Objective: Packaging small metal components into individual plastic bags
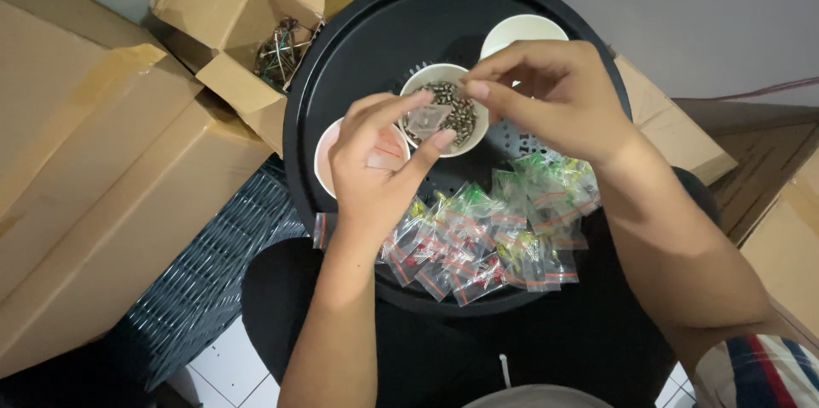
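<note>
Both forearms are bare, without watch or ring. The left hand [375, 165] and the right hand [546, 92] have short, plain nails. At five o'clock, a striped sleeve [768, 370] shows red, blue and white bands.

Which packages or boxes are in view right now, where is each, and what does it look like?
Small clear plastic bag: pinched in the left hand, over the middle white bowl.
Pile of clear zip bags with red and green parts: near edge of the round black tray.
Open brown cardboard box: upper left, wires inside.
Large taped cardboard boxes: far left.
</note>
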